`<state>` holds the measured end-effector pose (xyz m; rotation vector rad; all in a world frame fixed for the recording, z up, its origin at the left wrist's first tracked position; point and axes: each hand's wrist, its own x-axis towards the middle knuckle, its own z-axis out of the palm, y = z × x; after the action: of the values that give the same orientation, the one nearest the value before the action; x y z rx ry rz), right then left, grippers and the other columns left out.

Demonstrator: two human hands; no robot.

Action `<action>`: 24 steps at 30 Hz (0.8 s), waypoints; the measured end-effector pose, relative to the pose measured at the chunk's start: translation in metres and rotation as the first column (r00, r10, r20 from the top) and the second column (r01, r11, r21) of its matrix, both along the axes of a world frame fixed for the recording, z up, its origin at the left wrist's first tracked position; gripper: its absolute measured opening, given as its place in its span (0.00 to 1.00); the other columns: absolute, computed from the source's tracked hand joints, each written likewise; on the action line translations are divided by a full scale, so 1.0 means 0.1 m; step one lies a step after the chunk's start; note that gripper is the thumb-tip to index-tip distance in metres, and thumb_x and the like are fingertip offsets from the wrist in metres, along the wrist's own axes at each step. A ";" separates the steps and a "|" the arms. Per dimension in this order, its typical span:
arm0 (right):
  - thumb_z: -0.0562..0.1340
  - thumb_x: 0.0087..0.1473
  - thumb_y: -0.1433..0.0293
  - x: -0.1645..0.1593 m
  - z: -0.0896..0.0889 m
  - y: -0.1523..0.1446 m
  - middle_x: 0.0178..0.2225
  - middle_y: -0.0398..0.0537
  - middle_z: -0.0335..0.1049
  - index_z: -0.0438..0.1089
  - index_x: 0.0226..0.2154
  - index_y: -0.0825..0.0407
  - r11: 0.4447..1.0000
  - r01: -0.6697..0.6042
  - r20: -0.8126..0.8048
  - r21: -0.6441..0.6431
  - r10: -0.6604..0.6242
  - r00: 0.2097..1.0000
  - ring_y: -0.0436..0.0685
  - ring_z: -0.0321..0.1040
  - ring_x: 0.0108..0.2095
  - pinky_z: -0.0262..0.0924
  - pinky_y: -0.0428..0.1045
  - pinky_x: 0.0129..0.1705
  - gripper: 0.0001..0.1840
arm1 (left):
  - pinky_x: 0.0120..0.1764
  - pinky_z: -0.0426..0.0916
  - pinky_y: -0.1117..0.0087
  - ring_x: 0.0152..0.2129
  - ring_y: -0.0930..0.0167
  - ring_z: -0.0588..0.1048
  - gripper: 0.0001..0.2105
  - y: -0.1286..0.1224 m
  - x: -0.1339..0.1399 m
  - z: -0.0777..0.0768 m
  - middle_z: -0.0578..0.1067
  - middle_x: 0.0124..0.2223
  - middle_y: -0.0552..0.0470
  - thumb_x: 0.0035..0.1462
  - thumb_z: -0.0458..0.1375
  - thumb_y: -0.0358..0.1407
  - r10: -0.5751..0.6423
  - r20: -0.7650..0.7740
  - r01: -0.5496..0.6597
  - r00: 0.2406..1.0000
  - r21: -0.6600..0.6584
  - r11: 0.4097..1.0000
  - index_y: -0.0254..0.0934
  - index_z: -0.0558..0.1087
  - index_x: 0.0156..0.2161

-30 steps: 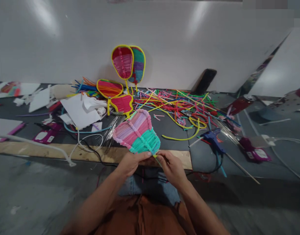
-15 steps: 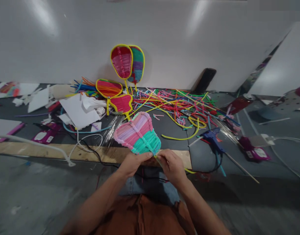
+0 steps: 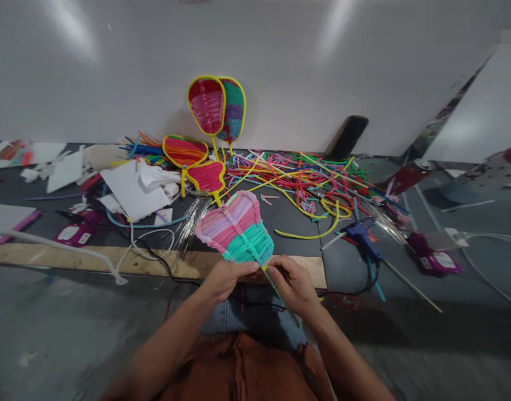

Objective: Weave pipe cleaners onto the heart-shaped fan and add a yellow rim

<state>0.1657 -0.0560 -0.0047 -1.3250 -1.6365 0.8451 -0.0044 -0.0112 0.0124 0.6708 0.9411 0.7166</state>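
Observation:
A pipe-cleaner fan (image 3: 242, 228) in pink, lilac and turquoise is held over the table's front edge, its narrow end towards me. My left hand (image 3: 224, 277) grips that narrow end, thumb on top. Just right of it, the fingers of my right hand (image 3: 295, 281) pinch a yellow pipe cleaner (image 3: 264, 268) at the base of the fan; most of its length is hidden by the hand. A thin greenish stem (image 3: 280, 294) runs from the base down towards my lap, under my right hand.
Two yellow-rimmed fans (image 3: 206, 106) stand against the wall. A heap of loose pipe cleaners (image 3: 276, 175) lies behind the work. To the right are a blue glue gun (image 3: 364, 236), a phone (image 3: 349, 138) and a can (image 3: 412, 175). White paper (image 3: 134, 192) and cables lie left.
My right hand has shifted slightly, and more of the greenish stem shows below it. Less of the yellow tail sticks out on the right. My left hand and the fan have barely moved.

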 end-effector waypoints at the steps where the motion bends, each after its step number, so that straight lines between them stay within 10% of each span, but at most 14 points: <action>1: 0.56 0.58 0.67 0.00 -0.01 0.00 0.30 0.46 0.71 0.68 0.32 0.51 1.000 0.003 0.005 0.017 -0.003 1.000 0.52 0.67 0.32 0.61 0.46 0.36 0.07 | 0.38 0.70 0.65 0.29 0.68 0.75 0.15 0.00 0.01 0.01 0.79 0.31 0.50 0.36 0.70 0.36 -0.012 0.003 0.012 1.000 -0.004 1.000 0.33 0.77 0.32; 9: 0.57 0.57 0.68 -0.06 0.02 0.00 0.28 0.45 0.70 0.68 0.29 0.51 0.992 0.041 -0.059 0.120 -0.034 0.998 0.51 0.66 0.29 0.62 0.46 0.34 0.08 | 0.42 0.68 0.65 0.30 0.69 0.75 0.14 0.00 0.05 0.09 0.79 0.31 0.51 0.36 0.70 0.34 -0.027 0.063 0.026 0.998 0.013 1.000 0.34 0.77 0.32; 24: 0.62 0.50 0.55 -0.17 -0.11 0.07 0.22 0.39 0.62 0.65 0.31 0.51 0.945 -0.038 -0.579 -0.324 -0.166 0.798 0.46 0.54 0.18 0.51 0.42 0.18 0.16 | 0.44 0.69 0.63 0.34 0.63 0.77 0.15 -0.06 0.07 0.06 0.80 0.32 0.47 0.36 0.70 0.32 0.042 0.131 -0.039 0.990 -0.026 0.999 0.33 0.77 0.34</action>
<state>0.1484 -0.0491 -0.0153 -1.1442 -0.9668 1.3711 0.0027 -0.0171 0.0184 0.5777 0.8426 0.7751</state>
